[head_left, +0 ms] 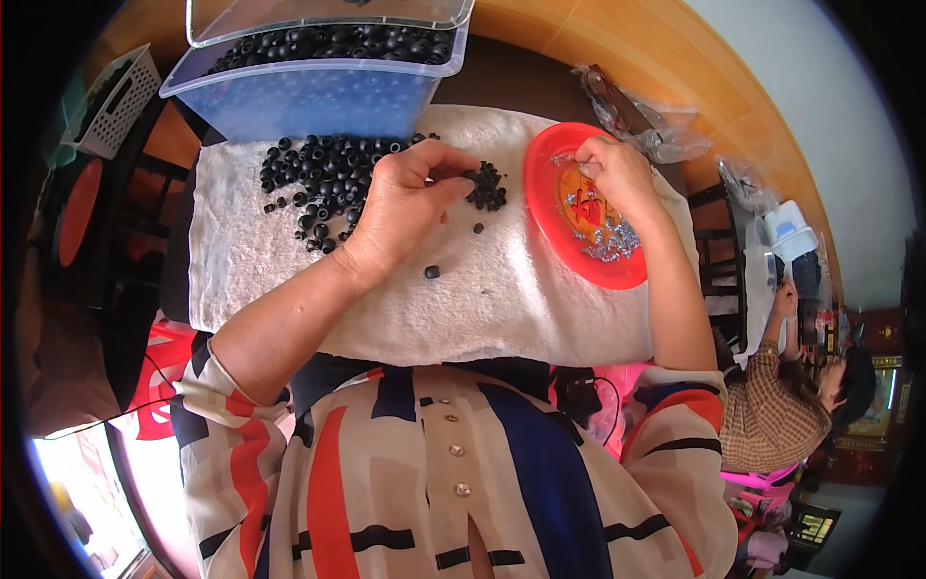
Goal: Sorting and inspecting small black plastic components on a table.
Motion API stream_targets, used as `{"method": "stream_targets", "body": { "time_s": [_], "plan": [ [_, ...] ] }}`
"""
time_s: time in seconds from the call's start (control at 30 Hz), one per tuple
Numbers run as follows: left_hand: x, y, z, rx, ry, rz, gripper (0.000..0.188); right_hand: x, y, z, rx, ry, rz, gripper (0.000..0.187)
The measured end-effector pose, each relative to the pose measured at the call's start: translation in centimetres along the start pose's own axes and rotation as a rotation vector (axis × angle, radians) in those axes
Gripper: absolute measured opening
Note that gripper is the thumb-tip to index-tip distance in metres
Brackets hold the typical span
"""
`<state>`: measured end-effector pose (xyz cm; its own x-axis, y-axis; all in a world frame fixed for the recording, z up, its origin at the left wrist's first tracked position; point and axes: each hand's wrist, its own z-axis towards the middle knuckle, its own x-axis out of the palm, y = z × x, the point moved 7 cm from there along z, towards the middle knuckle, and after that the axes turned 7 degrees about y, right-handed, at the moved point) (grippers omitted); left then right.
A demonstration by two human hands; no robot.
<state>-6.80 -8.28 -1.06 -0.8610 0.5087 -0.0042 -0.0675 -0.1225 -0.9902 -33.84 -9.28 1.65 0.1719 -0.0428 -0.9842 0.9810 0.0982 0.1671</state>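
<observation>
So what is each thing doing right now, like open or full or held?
Left hand: pinching a small black piece.
Right hand: fingertips down on the red plate, picking at the metal bits.
Red plate: tilted, holds small silver metal bits.
Blue bin: open, full of black pieces.
Lid: off, propped behind the bin.
Black pile: loose, spread on the towel.
Towel: laid flat.

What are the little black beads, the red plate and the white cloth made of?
Black beads: probably rubber or plastic, a dull matte black with no shine. Red plate: looks like plastic, smooth and bright with a thin rim. White cloth: seems to be a towel, with a fuzzy, nubby surface. The left hand pinches a bead.
</observation>
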Motion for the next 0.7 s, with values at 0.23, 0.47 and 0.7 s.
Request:
{"method": "stream_targets", "body": {
  "time_s": [0.23,0.47,0.7],
  "plan": [
    [-0.2,0.0,0.1,-0.115,0.036,-0.258,0.018,-0.4,0.0,-0.8,-0.051,-0.092,-0.069,0.013],
    [1.0,0.4,-0.2,-0.249,0.133,-0.546,0.016,-2.0,8.0,-3.1,-0.156,-0.094,0.649,0.009],
    [0.8,0.7,-0.3,-0.246,0.109,-0.615,0.015,-2.2,15.5,-4.3,-0.366,-0.165,0.567,0.015]
  ]
}}
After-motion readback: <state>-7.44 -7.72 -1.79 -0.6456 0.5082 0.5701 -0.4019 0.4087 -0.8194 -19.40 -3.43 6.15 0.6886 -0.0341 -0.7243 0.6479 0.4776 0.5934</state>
